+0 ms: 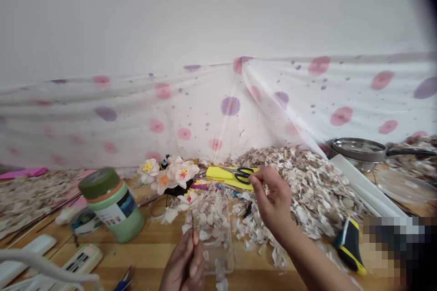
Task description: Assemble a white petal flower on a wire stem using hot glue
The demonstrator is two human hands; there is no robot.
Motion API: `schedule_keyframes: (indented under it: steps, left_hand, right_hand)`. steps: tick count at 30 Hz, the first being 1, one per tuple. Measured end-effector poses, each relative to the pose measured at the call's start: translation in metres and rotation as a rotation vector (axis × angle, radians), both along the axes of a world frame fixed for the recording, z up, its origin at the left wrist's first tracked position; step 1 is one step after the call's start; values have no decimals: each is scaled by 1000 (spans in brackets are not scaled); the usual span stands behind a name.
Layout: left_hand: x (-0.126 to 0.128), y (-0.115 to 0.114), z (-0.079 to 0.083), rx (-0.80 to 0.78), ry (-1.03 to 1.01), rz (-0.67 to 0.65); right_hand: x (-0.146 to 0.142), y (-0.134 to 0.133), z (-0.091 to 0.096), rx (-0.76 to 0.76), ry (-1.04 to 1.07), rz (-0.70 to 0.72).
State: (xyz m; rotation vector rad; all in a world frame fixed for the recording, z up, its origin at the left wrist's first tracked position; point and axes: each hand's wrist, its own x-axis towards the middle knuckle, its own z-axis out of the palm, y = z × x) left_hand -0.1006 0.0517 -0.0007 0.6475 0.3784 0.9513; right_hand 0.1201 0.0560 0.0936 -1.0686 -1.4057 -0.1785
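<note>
Left hand [184, 261]: low and near the middle of the view, thumb and fingers pinching a thin dark stick [193, 222].
Stick: upright in the left hand, its top end showing against the loose petals behind it.
Right hand [275, 198]: raised to the right of the stick, thumb and forefinger pressed together at the tips; I cannot tell whether anything small is between them.
Scissors [244, 175]: dark handles by the right fingertips, blades pointing left; touching or apart from the hand, I cannot tell.
Yellow paper [214, 173]: under the scissors, toward the back of the surface [150, 257].
Clear tray [218, 264]: just right of the left hand, petals in its far part and a few near its front edge.
Petal heap [300, 177]: pale and greyish, spread wide behind and to the right of the right hand.
Made flowers [182, 173]: white, with yellow, orange and pink centres, grouped left of the yellow paper.
Green jar [118, 213]: left of the flowers, tilted in view, dark green lid [99, 182] on.
Power strip [83, 259]: front left, a small red light showing.
Yellow-and-black handle [351, 245]: front right, near the petal heap.
Steel bowl [358, 161]: back right, beside a long white strip [370, 186].
Spotted sheet [201, 113]: pink and purple marks, covering the lower wall.
</note>
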Motion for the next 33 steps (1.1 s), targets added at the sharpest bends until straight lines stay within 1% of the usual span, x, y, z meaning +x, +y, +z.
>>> schedule_keyframes:
  steps: [2,4,11,16,21,27,30,33]
  left_hand:
    - [1,-3,4,-21,28,61]
    - [3,-5,8,-54,58,113]
    - [6,-10,17,-109,126,216]
    - [7,-10,20,-126,127,224]
    - [8,-10,25,-152,140,257]
    - [4,-7,28,-204,139,277]
    - [1,-5,24,-199,115,260]
    - [-1,-2,17,-146,102,250]
  right_hand:
    - [-3,-3,0,-17,-11,19]
    - [-6,-4,0,-37,-23,10]
    - [-8,1,-4,-126,-101,-59]
    - [-9,3,-5,-122,-108,-81]
    - [-11,5,-6,-79,-126,26]
    - [-11,9,-11,-69,-129,54]
    - [-12,12,-15,-117,-111,64]
    - [-13,17,-25,-214,-95,60]
